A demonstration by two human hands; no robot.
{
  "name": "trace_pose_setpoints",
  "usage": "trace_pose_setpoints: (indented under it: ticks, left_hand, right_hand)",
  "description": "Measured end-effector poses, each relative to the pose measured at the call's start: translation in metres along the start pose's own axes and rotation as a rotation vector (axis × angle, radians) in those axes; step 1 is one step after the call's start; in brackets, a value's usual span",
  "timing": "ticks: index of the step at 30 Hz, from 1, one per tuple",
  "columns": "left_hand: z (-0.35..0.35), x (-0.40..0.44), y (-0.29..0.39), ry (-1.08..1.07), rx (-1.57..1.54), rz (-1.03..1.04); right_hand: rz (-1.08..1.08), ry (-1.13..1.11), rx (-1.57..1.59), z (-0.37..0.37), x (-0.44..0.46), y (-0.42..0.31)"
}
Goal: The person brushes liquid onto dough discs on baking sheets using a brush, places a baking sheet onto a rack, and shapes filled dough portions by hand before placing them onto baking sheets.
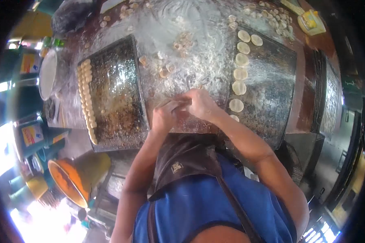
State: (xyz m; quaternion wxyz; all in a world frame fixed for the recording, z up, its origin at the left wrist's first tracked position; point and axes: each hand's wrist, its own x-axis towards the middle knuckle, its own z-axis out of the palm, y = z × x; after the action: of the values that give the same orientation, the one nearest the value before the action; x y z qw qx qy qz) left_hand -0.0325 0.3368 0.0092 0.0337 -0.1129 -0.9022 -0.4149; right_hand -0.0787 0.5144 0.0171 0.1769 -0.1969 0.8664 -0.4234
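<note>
The left hand point(165, 116) and right hand point(202, 105) meet above the near worktop point(195, 126); whether their fingers clamp anything, I cannot tell. A dipping right forearm point(245, 137) could smear the near dough discs point(239, 88) on the right tray point(267, 81).

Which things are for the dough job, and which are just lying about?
Seemingly for the job:
left hand, right hand
floured table
left tray, dough pieces
right tray, flat dough rounds

Probably just lying about:
orange bucket
dark bundle
</note>
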Motion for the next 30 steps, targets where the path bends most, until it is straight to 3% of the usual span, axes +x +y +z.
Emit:
trace_pose_setpoints:
  ticks: [2, 4, 5, 7, 8, 9, 10, 11, 12, 14, 15, 16, 18, 19, 21, 23, 24, 25, 26, 28, 29, 30]
  left_hand:
    - [0.004, -0.006, 0.011, 0.028, 0.033, -0.017]
    - [0.001, -0.015, 0.025, 0.066, -0.068, -0.039]
    - [-0.013, -0.020, 0.032, -0.079, -0.072, -0.134]
    - [-0.037, -0.025, 0.017, -0.066, -0.102, -0.163]
    - [-0.051, -0.028, 0.006, -0.066, -0.155, -0.195]
    - [-0.042, -0.038, -0.033, 0.104, -0.287, -0.126]
    - [-0.064, -0.033, -0.030, 0.188, -0.226, -0.272]
    - [-0.087, -0.029, -0.027, 0.266, -0.173, -0.415]
    - [-0.108, -0.029, -0.037, 0.288, -0.033, -0.418]
    - [-0.150, -0.041, -0.076, 0.343, 0.176, -0.380]
    - [-0.180, -0.047, -0.091, 0.158, 0.505, -0.415]
    - [-0.192, -0.063, -0.091, 0.356, 0.457, -0.392]
    - [-0.221, -0.101, -0.146, 0.370, 0.717, -0.231]
    - [-0.231, -0.118, -0.158, 0.284, 0.654, -0.261]
    - [-0.240, -0.116, -0.182, 0.187, 0.581, -0.284]
    - [-0.236, -0.102, -0.184, 0.305, 0.559, -0.626]
    - [-0.232, -0.090, -0.165, 0.304, 0.555, -0.624]
    - [-0.228, -0.070, -0.136, 0.487, 0.340, -0.537]
    - [-0.221, -0.053, -0.117, 0.660, 0.127, -0.447]
    - [-0.201, -0.025, -0.093, 0.682, 0.023, -0.385]
    - [-0.188, -0.009, -0.063, 0.577, -0.010, -0.418]
    - [-0.177, 0.002, -0.044, 0.471, -0.042, -0.452]
  right_hand:
    - [0.041, -0.010, 0.112, -0.012, 0.005, -0.017]
    - [0.026, -0.111, -0.255, -0.005, 0.012, -0.020]
    - [0.010, -0.103, -0.253, -0.009, 0.017, -0.026]
    - [0.073, -0.329, -0.228, -0.021, 0.026, -0.049]
    - [0.056, -0.315, -0.228, -0.013, 0.031, -0.060]
    - [0.051, 0.017, -0.186, -0.004, 0.034, -0.069]
    - [0.049, 0.346, -0.146, 0.004, 0.036, -0.074]
    - [-0.059, 0.311, -0.419, 0.023, 0.049, -0.065]
    - [-0.051, 0.334, -0.446, 0.043, 0.051, -0.056]
    - [-0.059, 0.536, -0.843, 0.064, 0.040, -0.045]
    - [0.172, 0.353, -0.733, 0.057, 0.033, -0.051]
    - [0.402, 0.181, -0.602, 0.044, 0.024, -0.057]
    - [0.547, -0.259, -0.360, 0.001, 0.002, -0.080]
    - [0.580, -0.229, -0.369, 0.005, -0.008, -0.070]
    - [0.159, -0.051, -0.161, 0.023, -0.029, -0.039]
    - [0.182, -0.130, -0.065, 0.001, -0.039, -0.031]
    - [0.182, -0.220, 0.041, -0.014, -0.039, -0.025]
    - [0.274, -0.119, -0.085, -0.040, -0.039, -0.013]
    - [0.291, 0.035, 0.000, -0.077, -0.042, -0.012]
    - [0.313, 0.267, 0.033, -0.161, -0.047, -0.008]
    - [0.228, 0.411, -0.142, -0.193, -0.049, -0.006]
    - [0.245, 0.518, -0.122, -0.216, -0.047, 0.023]
